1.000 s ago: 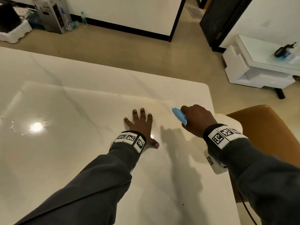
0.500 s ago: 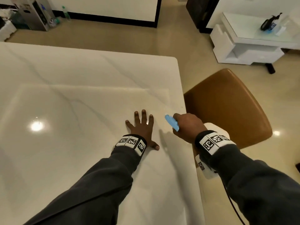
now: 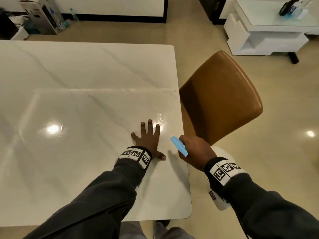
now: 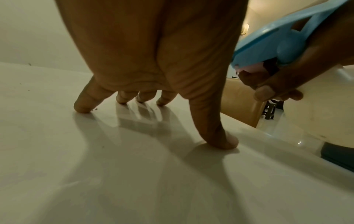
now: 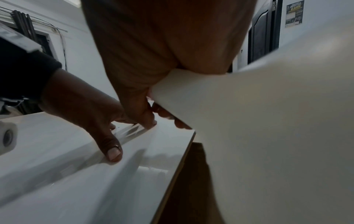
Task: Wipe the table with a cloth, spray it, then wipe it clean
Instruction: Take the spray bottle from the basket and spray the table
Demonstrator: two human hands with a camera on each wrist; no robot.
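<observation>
— Can you see the whole spray bottle (image 3: 222,152)?
— No. The right hand (image 3: 195,152) hides most of it; its body blurs in the wrist view.
— And the desk (image 3: 86,75)?
— Cut off at the left edge.

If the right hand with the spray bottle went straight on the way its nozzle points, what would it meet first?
Probably the table top just right of the left hand's fingers. The right hand aims the spray bottle forward-left and downward; depth is unclear, so it might clip those fingers.

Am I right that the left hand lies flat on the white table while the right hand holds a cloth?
Not quite. The right hand holds a spray bottle with a blue head, not a cloth, as the head view shows. The left hand does press on the table.
</observation>
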